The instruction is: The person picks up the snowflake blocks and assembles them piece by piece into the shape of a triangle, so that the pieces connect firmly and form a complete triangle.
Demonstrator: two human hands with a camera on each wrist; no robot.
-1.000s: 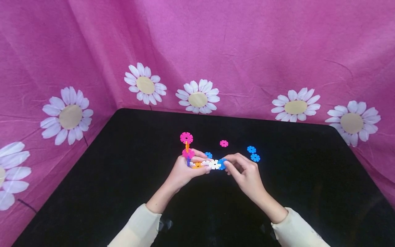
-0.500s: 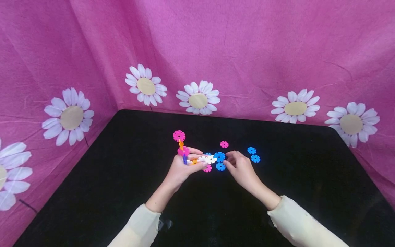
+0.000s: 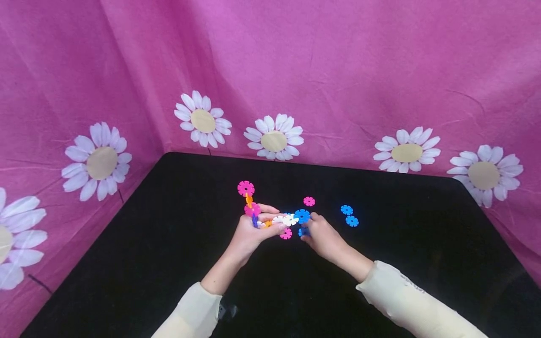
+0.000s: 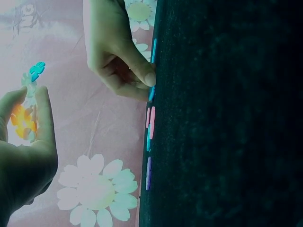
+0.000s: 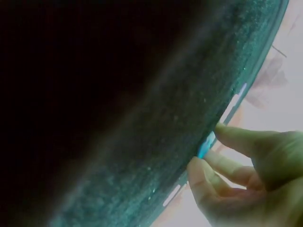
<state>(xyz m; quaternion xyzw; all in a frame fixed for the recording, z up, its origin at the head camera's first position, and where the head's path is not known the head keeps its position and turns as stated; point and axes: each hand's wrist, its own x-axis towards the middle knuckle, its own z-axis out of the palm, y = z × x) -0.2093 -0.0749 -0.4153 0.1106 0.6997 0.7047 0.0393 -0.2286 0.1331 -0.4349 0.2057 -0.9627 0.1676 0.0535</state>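
Observation:
My left hand (image 3: pixel 248 237) grips a chain of slotted flower discs above the table. A pink disc (image 3: pixel 245 188) tops its upright part, with orange, pink and purple ones below. The other arm runs right through orange and white discs (image 3: pixel 289 219) to a blue disc (image 3: pixel 302 216) at its end. Partly hidden by the fingers is an orange disc (image 4: pixel 23 122). My right hand (image 3: pixel 328 238) is down at the table, just under that end. Its thumb and fingers pinch a loose blue disc (image 5: pixel 204 149), largely covered in the head view.
A loose pink disc (image 3: pixel 286 233) lies below the chain, and another pink disc (image 3: pixel 309 201) farther back. Two blue discs (image 3: pixel 349 216) lie to the right on the black table (image 3: pixel 190 188). A purple disc (image 4: pixel 148 173) shows in the left wrist view. Pink flowered cloth (image 3: pixel 338 70) surrounds the table.
My right hand has let go of the blue disc at the chain's end and moved down to a loose blue disc. The left hand has shifted the chain slightly left.

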